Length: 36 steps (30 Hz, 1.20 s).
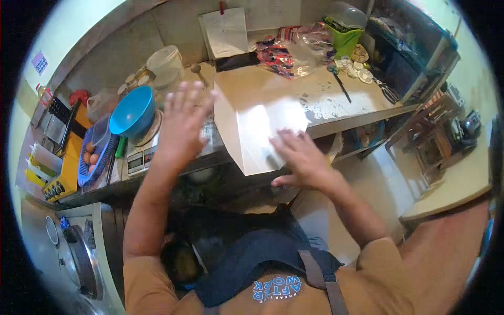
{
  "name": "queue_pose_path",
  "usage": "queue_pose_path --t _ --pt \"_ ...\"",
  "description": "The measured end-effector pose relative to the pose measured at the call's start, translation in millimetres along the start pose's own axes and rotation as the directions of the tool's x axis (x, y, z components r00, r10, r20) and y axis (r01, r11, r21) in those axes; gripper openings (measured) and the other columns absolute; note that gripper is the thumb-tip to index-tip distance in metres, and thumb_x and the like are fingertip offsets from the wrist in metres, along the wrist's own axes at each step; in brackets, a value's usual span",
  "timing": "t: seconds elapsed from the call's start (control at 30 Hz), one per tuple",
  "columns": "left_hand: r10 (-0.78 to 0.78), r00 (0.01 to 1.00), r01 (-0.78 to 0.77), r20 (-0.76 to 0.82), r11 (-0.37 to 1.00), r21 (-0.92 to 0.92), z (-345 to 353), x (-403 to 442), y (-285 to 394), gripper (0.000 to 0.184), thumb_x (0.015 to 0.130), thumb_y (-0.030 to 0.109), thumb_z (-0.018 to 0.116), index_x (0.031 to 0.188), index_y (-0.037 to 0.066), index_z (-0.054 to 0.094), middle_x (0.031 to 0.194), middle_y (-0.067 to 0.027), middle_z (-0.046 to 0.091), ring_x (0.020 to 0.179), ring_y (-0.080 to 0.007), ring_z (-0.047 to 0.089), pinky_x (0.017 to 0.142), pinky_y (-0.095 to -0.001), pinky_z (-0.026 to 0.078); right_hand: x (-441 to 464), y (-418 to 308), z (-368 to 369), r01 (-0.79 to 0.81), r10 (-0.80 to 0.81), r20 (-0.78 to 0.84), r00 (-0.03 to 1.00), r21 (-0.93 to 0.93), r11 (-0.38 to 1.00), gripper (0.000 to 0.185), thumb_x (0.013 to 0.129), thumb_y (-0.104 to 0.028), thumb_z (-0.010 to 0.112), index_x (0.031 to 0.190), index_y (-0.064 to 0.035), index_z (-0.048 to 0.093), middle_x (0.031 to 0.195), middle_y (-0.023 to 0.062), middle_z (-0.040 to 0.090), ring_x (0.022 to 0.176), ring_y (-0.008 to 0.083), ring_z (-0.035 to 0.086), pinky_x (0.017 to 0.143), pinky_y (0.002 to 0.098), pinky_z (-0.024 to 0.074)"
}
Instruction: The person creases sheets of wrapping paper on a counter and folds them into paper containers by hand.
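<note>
A creased white sheet of paper (252,144) lies on the counter and hangs over its front edge, with bright glare on its middle. My right hand (303,160) is at the sheet's lower right side, fingers spread. Whether its fingertips touch the paper I cannot tell. Raised to the left of the sheet is my left hand (184,126), slightly blurred, its fingers apart and nothing in it. Near that hand are a blue bowl (131,113) and a kitchen scale (137,164) with a small display.
Eggs (90,157) sit in a blue basket (107,152) at left. Behind stand a clear tub (165,65), clipped papers (226,34), red plastic packaging (278,58) and a green container (345,41). A black-handled tool (341,86) and scissors (388,93) lie at right.
</note>
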<state>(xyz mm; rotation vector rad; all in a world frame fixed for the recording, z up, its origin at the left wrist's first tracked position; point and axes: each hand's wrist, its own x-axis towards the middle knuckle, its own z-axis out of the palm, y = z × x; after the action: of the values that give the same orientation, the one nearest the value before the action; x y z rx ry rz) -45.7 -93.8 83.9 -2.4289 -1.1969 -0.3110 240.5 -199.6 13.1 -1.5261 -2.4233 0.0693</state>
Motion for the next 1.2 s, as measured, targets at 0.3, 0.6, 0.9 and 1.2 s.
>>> queue_pose_path --t 0.3,0.6,0.9,1.2 --pt "0.276 0.946 -0.248 0.168 0.954 -0.170 45.7 -20.1 49.9 0.039 0.084 0.013 0.063 0.122 0.007 0.061 0.129 -0.0131 0.059 0.117 -0.0296 0.057 0.102 -0.0425 0.045 22.5 40.1 6.3 0.049 -0.051 -0.031 0.998 -0.068 0.996 0.054 0.076 -0.013 0.074 0.129 -0.0165 0.063 0.133 0.0095 0.061 0.129 0.0279 0.053 0.110 0.0458 0.0400" --pt "0.269 0.956 -0.223 0.121 0.928 -0.300 56.2 -12.9 46.3 0.039 0.079 0.004 0.061 0.118 0.004 0.063 0.109 -0.0152 0.068 0.098 -0.0336 0.066 0.085 -0.0419 0.053 31.9 48.5 -4.9 0.128 -0.133 -0.098 0.986 -0.057 0.990 0.039 0.076 -0.010 0.072 0.114 -0.0169 0.073 0.113 0.0085 0.072 0.107 0.0286 0.066 0.094 0.0400 0.0527" --pt "0.302 0.912 -0.119 0.276 0.841 -0.528 41.8 19.4 22.3 0.032 0.074 0.001 0.064 0.105 0.005 0.070 0.097 -0.0189 0.071 0.095 -0.0384 0.067 0.083 -0.0457 0.054 50.1 73.3 -24.2 -0.055 0.044 0.082 0.996 0.145 0.988 0.027 0.080 -0.015 0.074 0.107 -0.0142 0.075 0.102 0.0119 0.073 0.093 0.0333 0.068 0.083 0.0408 0.0545" --pt "0.305 0.796 0.183 0.523 0.702 -0.688 58.6 73.7 -17.4 0.047 0.078 0.023 0.084 0.116 0.002 0.068 0.106 -0.0117 0.074 0.094 -0.0230 0.069 0.085 -0.0371 0.052 109.1 95.3 -49.8 -0.259 0.171 0.463 0.870 0.134 0.956 0.043 0.085 -0.045 0.076 0.097 -0.0030 0.074 0.074 0.0115 0.069 0.069 0.0208 0.064 0.068 0.0388 0.0505"
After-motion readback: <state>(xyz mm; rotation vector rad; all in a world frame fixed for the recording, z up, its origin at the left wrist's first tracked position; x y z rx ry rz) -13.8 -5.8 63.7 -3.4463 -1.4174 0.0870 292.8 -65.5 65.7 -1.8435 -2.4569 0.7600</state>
